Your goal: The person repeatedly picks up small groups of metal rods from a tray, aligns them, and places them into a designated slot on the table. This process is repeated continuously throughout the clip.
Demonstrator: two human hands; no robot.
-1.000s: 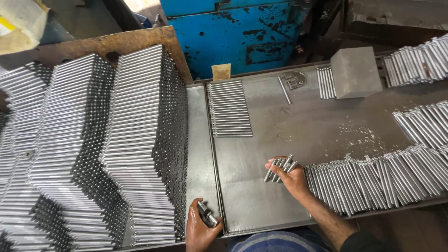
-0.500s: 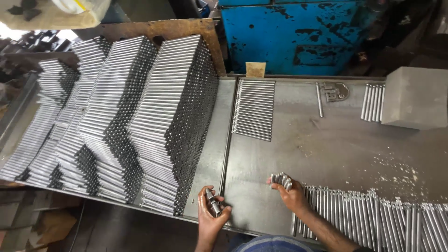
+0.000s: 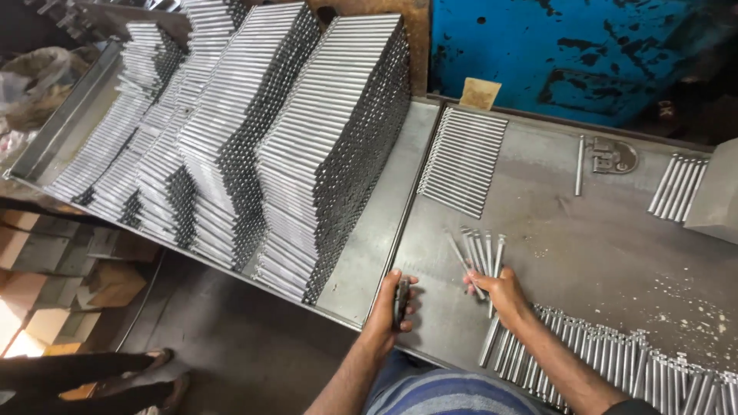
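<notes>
The right hand (image 3: 498, 292) grips a fanned bundle of thin silver metal rods (image 3: 478, 253) over the grey steel counter (image 3: 600, 253). The left hand (image 3: 392, 303) clenches a small dark tool (image 3: 400, 301) beside it. Loosely fanned rods may slip from the grip and scatter.

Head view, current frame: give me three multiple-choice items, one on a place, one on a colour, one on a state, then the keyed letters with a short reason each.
1. Where do the tall stacks of metal rods stand?
A. to the left of the flat metal tray
B. on top of the blue machine
C. on the floor

2. What colour is the machine behind the tray?
A. red
B. blue
C. yellow

3. What is the right hand doing?
A. resting flat and empty
B. gripping the tray's edge
C. holding a small fan of rods

Answers:
1 A: the stacks fill the left side, next to the tray.
2 B: its worn panels are blue.
3 C: several rods spread out from its fingers above the tray, while the left hand closes on a dark object at the tray's near edge.
</notes>
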